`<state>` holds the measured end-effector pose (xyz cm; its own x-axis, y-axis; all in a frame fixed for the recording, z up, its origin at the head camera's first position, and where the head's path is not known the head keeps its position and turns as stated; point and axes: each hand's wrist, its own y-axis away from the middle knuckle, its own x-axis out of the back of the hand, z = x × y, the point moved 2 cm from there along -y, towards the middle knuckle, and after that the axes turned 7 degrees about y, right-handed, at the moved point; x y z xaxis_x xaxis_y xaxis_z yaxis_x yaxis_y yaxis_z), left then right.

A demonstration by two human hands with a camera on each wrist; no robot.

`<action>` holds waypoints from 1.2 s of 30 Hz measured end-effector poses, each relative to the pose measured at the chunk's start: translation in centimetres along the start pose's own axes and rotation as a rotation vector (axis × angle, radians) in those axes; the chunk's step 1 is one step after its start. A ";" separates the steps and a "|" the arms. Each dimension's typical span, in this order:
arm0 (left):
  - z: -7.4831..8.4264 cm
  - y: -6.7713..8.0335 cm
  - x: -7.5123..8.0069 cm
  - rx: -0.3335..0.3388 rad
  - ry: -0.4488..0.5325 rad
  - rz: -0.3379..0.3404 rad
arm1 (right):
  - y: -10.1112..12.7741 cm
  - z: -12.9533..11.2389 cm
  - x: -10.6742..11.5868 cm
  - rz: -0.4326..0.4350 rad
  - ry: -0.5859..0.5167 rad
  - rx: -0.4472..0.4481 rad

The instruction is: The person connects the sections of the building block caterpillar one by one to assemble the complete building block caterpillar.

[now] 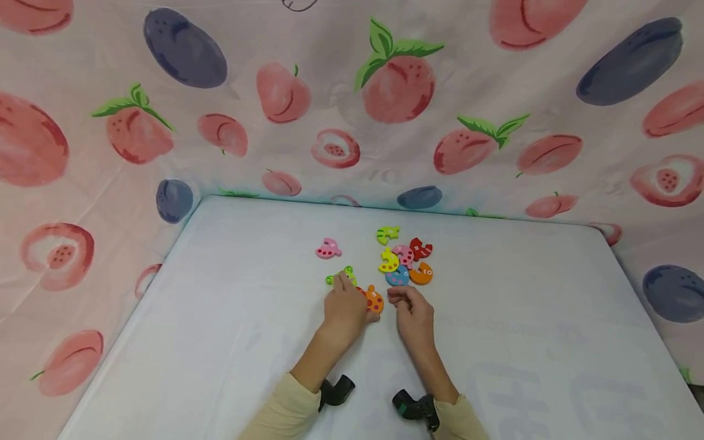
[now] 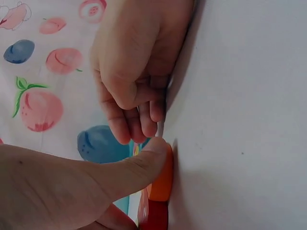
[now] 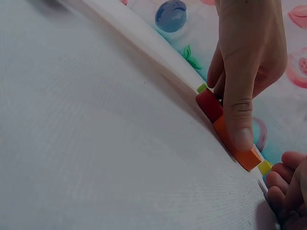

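Note:
In the head view my left hand (image 1: 345, 308) reaches over a short row of numbered toy pieces. Its thumb presses the near side of an orange piece with red dots (image 1: 375, 300), and its fingers lie over a red piece (image 3: 209, 106) and a green piece (image 1: 349, 274). Both wrist views show the orange and red pieces touching, partly hidden by this hand. Just right of the row, my right hand (image 1: 415, 318) has loosely curled fingers with nothing visible in them. A blue piece (image 1: 397, 276) and an orange piece (image 1: 421, 274) lie beyond its fingertips.
Yellow (image 1: 388, 261), pink (image 1: 404, 255), red (image 1: 420, 249) and striped green (image 1: 387, 234) pieces cluster beyond the right hand. Another pink piece (image 1: 329, 249) lies apart at the left. The white table (image 1: 220, 342) meets a fruit-patterned cloth (image 1: 330, 91) at its back edge.

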<state>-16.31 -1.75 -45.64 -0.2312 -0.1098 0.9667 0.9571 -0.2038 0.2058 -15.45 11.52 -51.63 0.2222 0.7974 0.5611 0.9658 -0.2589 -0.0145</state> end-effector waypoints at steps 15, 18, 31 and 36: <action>0.1 0.4 1.1 0.099 -0.057 -0.020 | 0.0 -0.2 0.0 0.013 0.022 0.003; 0.1 0.3 0.9 0.114 -0.023 -0.012 | 0.1 -0.3 0.1 0.011 0.020 0.003; -0.3 0.3 0.8 0.038 0.025 -0.085 | 0.1 -0.3 0.2 0.030 -0.004 0.036; -2.3 0.0 1.6 0.025 0.091 -0.103 | 0.0 -0.5 0.0 0.008 0.014 0.037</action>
<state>-17.05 -4.13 -44.40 -0.3423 -0.1779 0.9226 0.9313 -0.1942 0.3081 -15.54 11.27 -51.22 0.2283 0.7878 0.5721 0.9683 -0.2447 -0.0495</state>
